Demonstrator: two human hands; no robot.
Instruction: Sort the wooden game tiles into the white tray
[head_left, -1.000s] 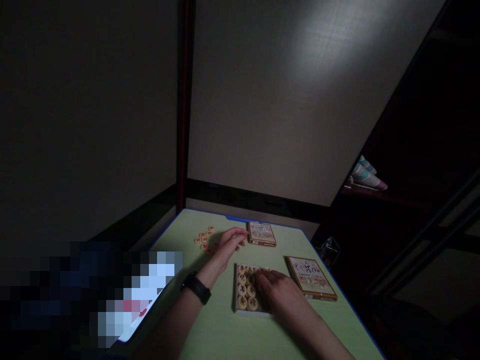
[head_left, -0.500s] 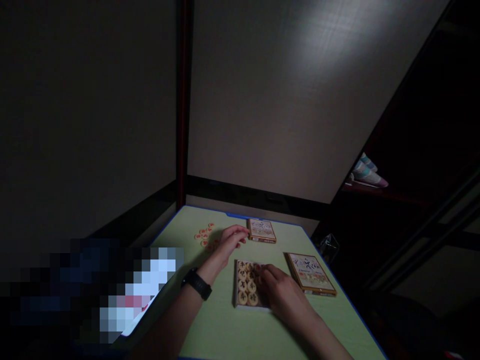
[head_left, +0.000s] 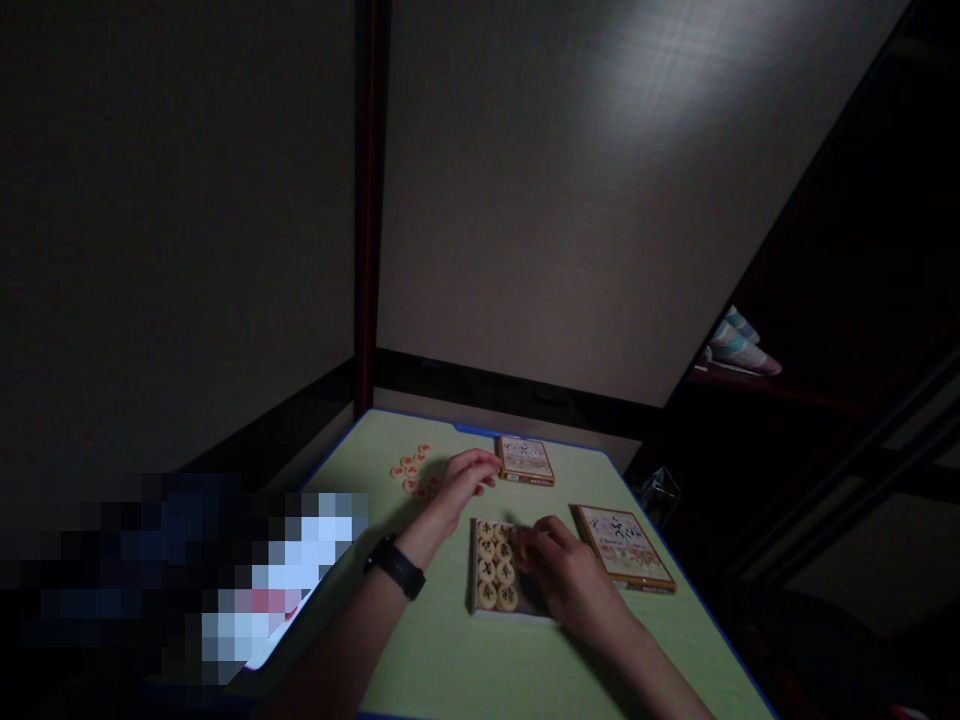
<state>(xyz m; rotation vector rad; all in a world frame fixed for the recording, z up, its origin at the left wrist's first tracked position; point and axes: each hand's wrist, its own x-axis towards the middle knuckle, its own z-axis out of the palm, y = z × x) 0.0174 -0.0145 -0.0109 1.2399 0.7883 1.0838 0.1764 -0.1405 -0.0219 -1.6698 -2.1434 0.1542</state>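
Note:
An open shallow box (head_left: 474,570) lies on the green table, with rows of round wooden Chinese chess pieces (head_left: 506,598) in its left part, marked in black characters. My right hand (head_left: 566,575) is over the box's right part, fingers bent and drawn together at the row of pieces. Whatever its fingertips hold is hidden. Beyond the box, my left hand (head_left: 469,480) hovers over the table with fingers loosely stretched out and nothing visible in them. Its fingertips are close to a closed Chinese chess box (head_left: 526,460). Red-marked chess pieces (head_left: 410,468) lie loose left of that hand.
A printed box lid or box (head_left: 624,545) lies at the table's right side. The green table (head_left: 420,650) has a blue edge and stands against a wall. A bright, pixelated area (head_left: 300,570) covers the left edge. Clear wrapping (head_left: 660,490) is beyond the right edge.
My right hand has shifted slightly right, uncovering a bit more of the second column of pieces and the box's dark floor. My left hand stays nearly in place.

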